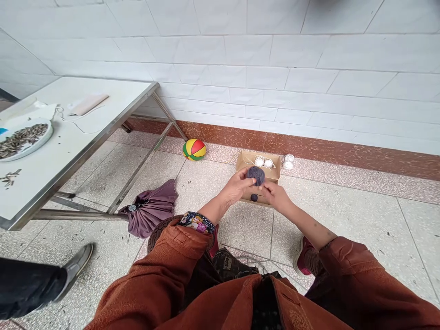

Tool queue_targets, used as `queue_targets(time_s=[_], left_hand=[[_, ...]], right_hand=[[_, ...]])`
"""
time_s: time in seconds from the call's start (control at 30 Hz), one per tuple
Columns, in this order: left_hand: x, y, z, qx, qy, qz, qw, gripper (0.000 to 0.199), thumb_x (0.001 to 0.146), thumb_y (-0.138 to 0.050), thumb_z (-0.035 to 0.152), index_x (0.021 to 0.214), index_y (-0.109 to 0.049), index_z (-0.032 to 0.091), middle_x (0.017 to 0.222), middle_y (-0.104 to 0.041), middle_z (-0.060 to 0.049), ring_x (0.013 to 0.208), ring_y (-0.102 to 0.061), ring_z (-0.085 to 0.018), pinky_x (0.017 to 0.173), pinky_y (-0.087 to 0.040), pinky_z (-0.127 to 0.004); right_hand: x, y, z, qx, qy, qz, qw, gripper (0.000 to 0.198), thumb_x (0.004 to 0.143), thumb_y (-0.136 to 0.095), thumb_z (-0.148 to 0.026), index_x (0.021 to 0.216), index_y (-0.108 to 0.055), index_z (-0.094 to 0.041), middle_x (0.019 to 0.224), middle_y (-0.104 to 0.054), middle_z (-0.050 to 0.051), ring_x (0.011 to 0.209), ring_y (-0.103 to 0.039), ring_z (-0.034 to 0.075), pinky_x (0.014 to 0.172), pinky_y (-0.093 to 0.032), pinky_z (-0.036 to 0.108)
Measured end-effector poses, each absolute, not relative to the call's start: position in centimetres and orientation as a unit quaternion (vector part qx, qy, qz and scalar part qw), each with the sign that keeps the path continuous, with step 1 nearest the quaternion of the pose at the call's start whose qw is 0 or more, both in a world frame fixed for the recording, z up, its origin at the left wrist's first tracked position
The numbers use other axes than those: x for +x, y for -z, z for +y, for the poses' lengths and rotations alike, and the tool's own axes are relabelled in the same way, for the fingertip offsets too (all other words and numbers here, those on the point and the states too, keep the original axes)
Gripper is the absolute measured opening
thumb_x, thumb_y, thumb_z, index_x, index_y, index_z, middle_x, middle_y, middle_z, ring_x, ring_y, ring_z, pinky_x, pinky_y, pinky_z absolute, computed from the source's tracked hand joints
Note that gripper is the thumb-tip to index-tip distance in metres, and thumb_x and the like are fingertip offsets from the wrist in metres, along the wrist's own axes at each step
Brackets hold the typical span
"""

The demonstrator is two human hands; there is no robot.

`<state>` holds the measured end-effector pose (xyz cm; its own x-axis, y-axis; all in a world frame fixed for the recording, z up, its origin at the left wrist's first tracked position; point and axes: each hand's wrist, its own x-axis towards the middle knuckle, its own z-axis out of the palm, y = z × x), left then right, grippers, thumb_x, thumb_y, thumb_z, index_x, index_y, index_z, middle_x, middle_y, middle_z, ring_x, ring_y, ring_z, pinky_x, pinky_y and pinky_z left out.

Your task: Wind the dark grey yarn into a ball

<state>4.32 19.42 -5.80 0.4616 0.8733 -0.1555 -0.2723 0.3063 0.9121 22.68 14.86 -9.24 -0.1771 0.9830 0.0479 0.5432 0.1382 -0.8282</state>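
Observation:
A grey-purple ball of yarn [256, 175] is held up over a cardboard box by my left hand [237, 185], its thumb and fingers closed round the ball's left side. At the ball's lower right edge, my right hand [274, 194] pinches with its fingertips; whether a separate strand lies between them is too small to tell. Partly hidden below my hands, the cardboard box [241, 160] stands on the floor. Inside it, two white balls of yarn [263, 162] lie at the back and a small dark ball [254, 197] lies nearer me.
More white balls [288, 162] lie right of the box, by the wall. A colourful ball [194, 150] and a folded purple umbrella [154, 206] are on the floor at left. A metal-framed table [113, 107] bears a plate [48, 136] of seed-like pieces. Another person's shoe [77, 268] shows lower left.

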Motion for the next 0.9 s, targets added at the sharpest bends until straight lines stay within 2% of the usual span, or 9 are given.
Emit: queue_targets(time_s=[0.07, 0.17, 0.23, 0.33, 0.47, 0.53, 0.6, 0.73, 0.9], left_hand=[[4.0, 6.3, 20.1, 0.434, -0.409, 0.397, 0.698, 0.048, 0.068, -0.077, 0.031, 0.113, -0.066, 0.017, 0.104, -0.069, -0.005, 0.090, -0.060, -0.016, 0.076, -0.045, -0.027], [3.7, 7.0, 20.7, 0.461, -0.410, 0.454, 0.643, 0.043, 0.067, -0.075, 0.026, 0.108, -0.067, 0.016, 0.100, -0.070, -0.004, 0.090, -0.061, -0.016, 0.085, -0.047, -0.030], [3.6, 7.2, 20.8, 0.488, -0.397, 0.466, 0.622, 0.043, 0.066, -0.075, 0.023, 0.108, -0.067, 0.016, 0.100, -0.070, -0.005, 0.091, -0.062, -0.017, 0.092, -0.047, -0.033], [3.6, 7.3, 20.4, 0.538, -0.362, 0.444, 0.618, 0.046, 0.068, -0.075, 0.022, 0.113, -0.066, 0.016, 0.104, -0.071, -0.006, 0.093, -0.064, -0.018, 0.096, -0.047, -0.036], [4.1, 7.2, 19.6, 0.595, -0.307, 0.392, 0.631, 0.071, 0.066, -0.077, 0.020, 0.134, -0.057, 0.019, 0.104, -0.068, -0.005, 0.092, -0.063, -0.018, 0.093, -0.047, -0.037], [4.4, 7.1, 19.3, 0.606, -0.287, 0.354, 0.652, 0.085, 0.066, -0.079, 0.019, 0.145, -0.048, 0.023, 0.104, -0.068, -0.004, 0.093, -0.063, -0.019, 0.091, -0.047, -0.037], [4.6, 6.8, 19.0, 0.596, -0.284, 0.300, 0.689, 0.089, 0.067, -0.081, 0.022, 0.148, -0.045, 0.026, 0.109, -0.068, -0.006, 0.098, -0.063, -0.020, 0.091, -0.047, -0.037], [4.7, 6.2, 18.6, 0.523, -0.319, 0.248, 0.751, 0.071, 0.070, -0.082, 0.030, 0.137, -0.059, 0.025, 0.123, -0.066, -0.008, 0.112, -0.061, -0.023, 0.094, -0.046, -0.035], [4.7, 6.3, 19.2, 0.458, -0.376, 0.348, 0.726, 0.046, 0.073, -0.075, 0.030, 0.116, -0.067, 0.017, 0.111, -0.069, -0.008, 0.099, -0.063, -0.019, 0.084, -0.048, -0.030]], right_hand=[[22.0, 9.1, 14.0, -0.523, -0.340, -0.731, 0.277, 0.024, 0.100, -0.046, -0.035, 0.086, -0.062, -0.022, 0.080, -0.067, 0.002, 0.076, -0.062, 0.020, 0.071, -0.047, 0.031], [21.6, 7.7, 13.4, -0.454, -0.345, -0.781, 0.254, 0.025, 0.101, -0.048, -0.035, 0.087, -0.063, -0.023, 0.083, -0.068, 0.003, 0.076, -0.063, 0.019, 0.071, -0.046, 0.030], [21.9, 6.4, 13.5, -0.424, -0.356, -0.785, 0.278, 0.024, 0.101, -0.051, -0.036, 0.088, -0.065, -0.023, 0.082, -0.069, 0.002, 0.074, -0.063, 0.017, 0.070, -0.046, 0.029], [22.9, 4.7, 14.4, -0.436, -0.352, -0.744, 0.364, 0.021, 0.099, -0.056, -0.037, 0.091, -0.068, -0.023, 0.083, -0.070, 0.002, 0.074, -0.064, 0.017, 0.071, -0.048, 0.030], [24.3, 4.2, 16.2, -0.484, -0.303, -0.683, 0.455, 0.020, 0.096, -0.060, -0.038, 0.088, -0.070, -0.023, 0.084, -0.071, 0.003, 0.080, -0.064, 0.020, 0.078, -0.050, 0.033], [24.6, 4.9, 16.7, -0.505, -0.287, -0.666, 0.469, 0.021, 0.094, -0.061, -0.039, 0.084, -0.069, -0.023, 0.082, -0.070, 0.003, 0.080, -0.063, 0.020, 0.079, -0.049, 0.035], [24.6, 5.9, 16.9, -0.523, -0.291, -0.651, 0.466, 0.023, 0.094, -0.061, -0.040, 0.081, -0.068, -0.023, 0.079, -0.068, 0.003, 0.077, -0.062, 0.020, 0.077, -0.049, 0.034], [24.1, 8.1, 16.3, -0.557, -0.330, -0.639, 0.414, 0.024, 0.096, -0.052, -0.038, 0.083, -0.065, -0.022, 0.076, -0.067, 0.002, 0.071, -0.060, 0.019, 0.068, -0.048, 0.031], [23.0, 9.1, 14.9, -0.546, -0.330, -0.694, 0.334, 0.022, 0.097, -0.048, -0.035, 0.091, -0.064, -0.022, 0.081, -0.068, 0.003, 0.074, -0.062, 0.020, 0.070, -0.047, 0.032]])
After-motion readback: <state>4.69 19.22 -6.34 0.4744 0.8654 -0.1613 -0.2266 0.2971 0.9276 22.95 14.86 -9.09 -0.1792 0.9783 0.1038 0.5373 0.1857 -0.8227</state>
